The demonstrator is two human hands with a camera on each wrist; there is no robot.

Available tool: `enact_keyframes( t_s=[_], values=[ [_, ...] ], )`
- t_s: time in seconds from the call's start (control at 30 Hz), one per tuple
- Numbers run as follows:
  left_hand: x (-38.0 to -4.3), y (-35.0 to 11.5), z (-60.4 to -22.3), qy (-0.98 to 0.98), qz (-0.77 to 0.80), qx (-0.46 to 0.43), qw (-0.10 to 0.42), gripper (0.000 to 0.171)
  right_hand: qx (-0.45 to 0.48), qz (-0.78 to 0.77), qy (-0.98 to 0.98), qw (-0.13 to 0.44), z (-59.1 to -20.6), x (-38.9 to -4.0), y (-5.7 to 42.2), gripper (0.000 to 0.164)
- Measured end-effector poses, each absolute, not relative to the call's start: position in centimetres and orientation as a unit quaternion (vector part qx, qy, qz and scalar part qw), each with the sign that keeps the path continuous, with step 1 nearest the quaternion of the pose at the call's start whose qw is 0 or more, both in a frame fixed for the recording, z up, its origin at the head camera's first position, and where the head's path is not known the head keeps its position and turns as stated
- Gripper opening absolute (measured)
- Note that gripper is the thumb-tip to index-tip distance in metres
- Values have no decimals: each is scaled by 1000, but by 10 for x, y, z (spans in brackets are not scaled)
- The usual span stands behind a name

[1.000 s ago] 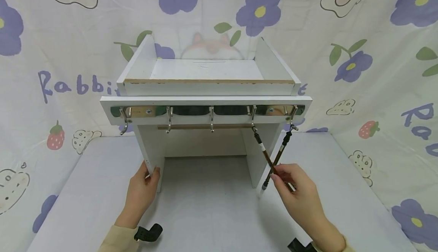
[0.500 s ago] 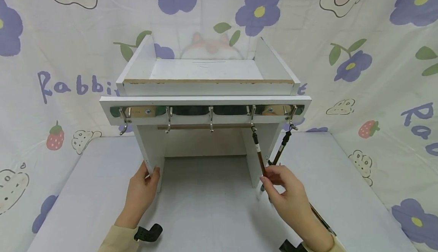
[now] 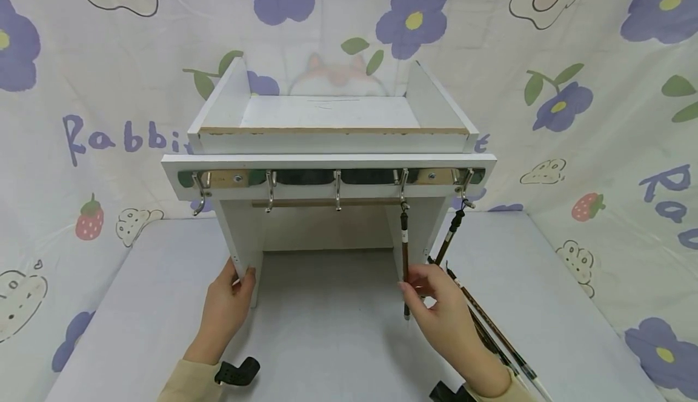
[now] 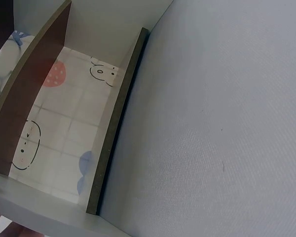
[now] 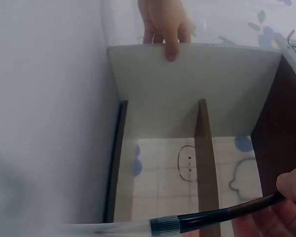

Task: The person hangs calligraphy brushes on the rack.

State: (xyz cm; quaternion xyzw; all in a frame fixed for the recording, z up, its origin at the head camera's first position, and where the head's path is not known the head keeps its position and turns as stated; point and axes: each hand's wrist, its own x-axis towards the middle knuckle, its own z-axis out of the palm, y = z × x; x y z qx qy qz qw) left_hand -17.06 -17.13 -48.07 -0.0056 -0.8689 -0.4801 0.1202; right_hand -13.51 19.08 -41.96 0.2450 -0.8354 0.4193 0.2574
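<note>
A calligraphy brush (image 3: 405, 250) with a brown handle hangs nearly upright by its loop from the fourth hook of a white rack (image 3: 332, 160). My right hand (image 3: 444, 323) pinches it between thumb and fingers. In the right wrist view, the pale tip (image 5: 123, 228) of this brush points left, past a dark ferrule. A second brush (image 3: 448, 235) hangs tilted from the rightmost hook, its lower part hidden behind my right hand. My left hand (image 3: 226, 305) grips the front edge of the rack's left side panel (image 3: 237, 238), thumb on the inner face.
More brushes (image 3: 498, 332) lie on the white table (image 3: 327, 341) to the right, partly hidden by my right forearm. Several metal hooks (image 3: 337, 193) line the rack's front rail. On top of the rack is an open tray (image 3: 332, 141). A patterned cloth (image 3: 545, 38) covers the wall behind.
My right hand has moved left, bringing the pinched brush from a slant to nearly upright. The brushes lying on the right show more from behind my forearm. My left hand has stayed put.
</note>
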Motion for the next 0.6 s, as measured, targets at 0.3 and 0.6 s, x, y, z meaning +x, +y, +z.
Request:
enact_keyframes(
  t_s=[0.3,0.6],
  values=[
    [-171,-171,-481,-870,-478,-7,122,49,240,430,-834,249,-425,-143,182,25],
    [-171,-172,-483,-862,-491,-11,124,47,218,437,-838,243,-425,-149,170,23]
  ],
)
